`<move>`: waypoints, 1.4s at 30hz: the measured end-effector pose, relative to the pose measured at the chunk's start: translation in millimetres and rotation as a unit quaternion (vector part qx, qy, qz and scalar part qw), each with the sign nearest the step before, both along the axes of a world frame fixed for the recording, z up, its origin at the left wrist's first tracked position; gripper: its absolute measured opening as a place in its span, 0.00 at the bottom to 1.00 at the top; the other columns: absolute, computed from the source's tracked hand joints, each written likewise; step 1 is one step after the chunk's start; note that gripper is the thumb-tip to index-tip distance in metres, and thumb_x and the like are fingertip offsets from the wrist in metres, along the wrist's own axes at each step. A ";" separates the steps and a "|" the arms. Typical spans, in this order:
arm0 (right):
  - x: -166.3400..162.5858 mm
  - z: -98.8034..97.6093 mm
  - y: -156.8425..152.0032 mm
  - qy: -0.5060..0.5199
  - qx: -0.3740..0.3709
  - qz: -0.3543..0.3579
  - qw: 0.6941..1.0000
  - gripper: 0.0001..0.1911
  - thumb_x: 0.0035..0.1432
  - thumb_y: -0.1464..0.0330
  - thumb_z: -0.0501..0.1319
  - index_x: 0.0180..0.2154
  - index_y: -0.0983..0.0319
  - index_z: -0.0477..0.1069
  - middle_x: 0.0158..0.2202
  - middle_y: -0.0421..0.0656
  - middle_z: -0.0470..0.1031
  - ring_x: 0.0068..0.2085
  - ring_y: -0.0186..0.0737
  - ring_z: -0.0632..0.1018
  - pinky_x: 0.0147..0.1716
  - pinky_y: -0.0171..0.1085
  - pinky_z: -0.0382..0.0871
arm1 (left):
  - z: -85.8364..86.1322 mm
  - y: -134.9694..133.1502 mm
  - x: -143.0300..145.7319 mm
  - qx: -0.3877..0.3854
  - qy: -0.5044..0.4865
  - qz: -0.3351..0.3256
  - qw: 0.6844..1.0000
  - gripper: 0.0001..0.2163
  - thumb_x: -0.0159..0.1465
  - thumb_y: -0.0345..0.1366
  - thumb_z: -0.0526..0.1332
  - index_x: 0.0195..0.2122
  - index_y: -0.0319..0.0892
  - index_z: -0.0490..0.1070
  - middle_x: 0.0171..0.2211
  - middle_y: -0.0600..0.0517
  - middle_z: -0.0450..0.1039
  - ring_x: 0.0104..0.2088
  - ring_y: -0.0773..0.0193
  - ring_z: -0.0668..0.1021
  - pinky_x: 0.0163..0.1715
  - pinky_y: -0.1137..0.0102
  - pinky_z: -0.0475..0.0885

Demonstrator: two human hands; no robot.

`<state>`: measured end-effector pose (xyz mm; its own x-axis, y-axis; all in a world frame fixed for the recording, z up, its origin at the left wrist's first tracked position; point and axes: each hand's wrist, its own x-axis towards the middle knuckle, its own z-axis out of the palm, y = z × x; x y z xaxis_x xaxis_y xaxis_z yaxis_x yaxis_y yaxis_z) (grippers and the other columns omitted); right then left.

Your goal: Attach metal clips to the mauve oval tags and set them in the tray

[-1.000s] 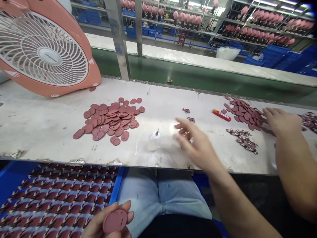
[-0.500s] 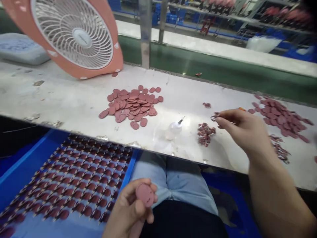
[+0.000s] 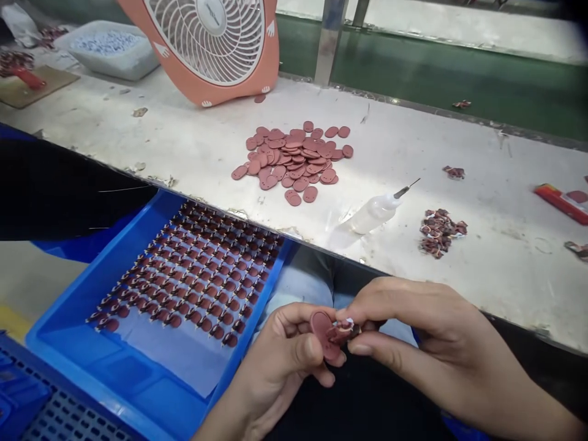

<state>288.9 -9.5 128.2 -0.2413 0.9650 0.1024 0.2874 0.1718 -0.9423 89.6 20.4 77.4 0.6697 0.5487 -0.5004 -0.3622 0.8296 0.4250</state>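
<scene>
My left hand (image 3: 285, 352) holds a dusky-red oval disc (image 3: 320, 324) between thumb and fingers, above my lap. Against the disc's face, my right hand (image 3: 413, 334) pinches a small dark-red and white ribbon-like piece (image 3: 345, 326); whether it is fixed there I cannot tell. On the bench beyond my hands stands a clear squeeze bottle (image 3: 374, 213) with a needle tip, tilted. Right of it lies a small heap of similar ribbon-like pieces (image 3: 441, 233). A pile of loose oval discs (image 3: 294, 156) spreads farther back.
A blue tray (image 3: 73, 343) at lower left holds rows of discs with pieces attached, on pale sheets. An orange fan (image 3: 271, 55) stands at the back, beside a white tub (image 3: 133, 66). A red object (image 3: 560, 204) lies at right. Behind the bench runs a green surface (image 3: 413, 79).
My right hand has come from the bench to my left hand, bringing a ribbon-like piece to the disc. The view has turned down and left.
</scene>
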 end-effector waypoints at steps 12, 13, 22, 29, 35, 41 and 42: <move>0.7 7.4 4.9 -0.068 0.013 0.062 0.996 0.08 0.69 0.75 0.61 0.46 0.58 0.73 0.39 0.34 0.79 0.38 0.25 0.78 0.40 0.24 0.70 | -5.6 -2.4 -2.0 -0.007 0.003 -0.003 1.000 0.17 0.46 0.44 0.79 0.33 0.42 0.84 0.26 0.53 0.79 0.25 0.71 0.79 0.22 0.82 0.75; 0.7 7.8 5.9 -0.070 0.017 0.066 0.995 0.07 0.69 0.74 0.61 0.46 0.58 0.73 0.39 0.34 0.79 0.38 0.25 0.78 0.40 0.24 0.70 | -5.8 -2.7 -2.2 -0.009 0.005 0.001 1.000 0.17 0.45 0.44 0.79 0.33 0.42 0.83 0.26 0.53 0.79 0.25 0.70 0.80 0.22 0.82 0.75; -3.0 10.7 11.1 -0.098 0.049 0.085 0.990 0.08 0.68 0.77 0.60 0.42 0.58 0.72 0.40 0.34 0.79 0.38 0.25 0.78 0.42 0.22 0.70 | -5.5 -3.2 -1.8 -0.024 0.027 0.019 0.999 0.17 0.43 0.43 0.81 0.31 0.41 0.82 0.25 0.53 0.79 0.24 0.70 0.79 0.21 0.81 0.73; -4.8 11.2 12.3 -0.095 0.061 0.100 0.989 0.08 0.68 0.76 0.60 0.45 0.59 0.73 0.41 0.37 0.79 0.39 0.27 0.79 0.43 0.22 0.71 | 0.6 -3.3 2.3 -0.023 0.035 0.046 0.998 0.19 0.38 0.43 0.82 0.28 0.41 0.82 0.22 0.54 0.78 0.22 0.71 0.77 0.19 0.81 0.69; -7.3 12.8 8.8 -0.076 0.083 0.111 0.987 0.14 0.68 0.77 0.60 0.53 0.61 0.71 0.40 0.40 0.80 0.37 0.30 0.79 0.42 0.23 0.73 | 4.9 -4.4 2.2 -0.022 0.034 0.058 0.997 0.18 0.35 0.40 0.83 0.27 0.44 0.83 0.20 0.56 0.78 0.19 0.74 0.73 0.21 0.80 0.68; -8.0 6.0 -2.7 -0.025 0.078 0.094 0.992 0.20 0.59 0.80 0.67 0.52 0.62 0.73 0.43 0.46 0.80 0.39 0.37 0.81 0.42 0.30 0.79 | 3.9 -6.8 -0.5 -0.031 0.024 0.047 0.998 0.15 0.38 0.34 0.82 0.27 0.45 0.83 0.23 0.56 0.80 0.20 0.72 0.74 0.23 0.77 0.69; -8.3 5.3 -3.9 -0.025 0.083 0.092 0.992 0.21 0.60 0.80 0.66 0.53 0.61 0.73 0.43 0.46 0.80 0.39 0.37 0.81 0.41 0.30 0.80 | 4.3 -7.0 -0.8 -0.029 0.023 0.047 0.998 0.15 0.38 0.34 0.82 0.28 0.46 0.84 0.23 0.56 0.80 0.20 0.72 0.75 0.23 0.77 0.69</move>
<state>280.6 -13.4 133.5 -0.4211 0.8748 0.2394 0.2825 0.3774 -0.8819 88.8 13.4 81.6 0.5921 0.5778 -0.5618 -0.4207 0.8162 0.3961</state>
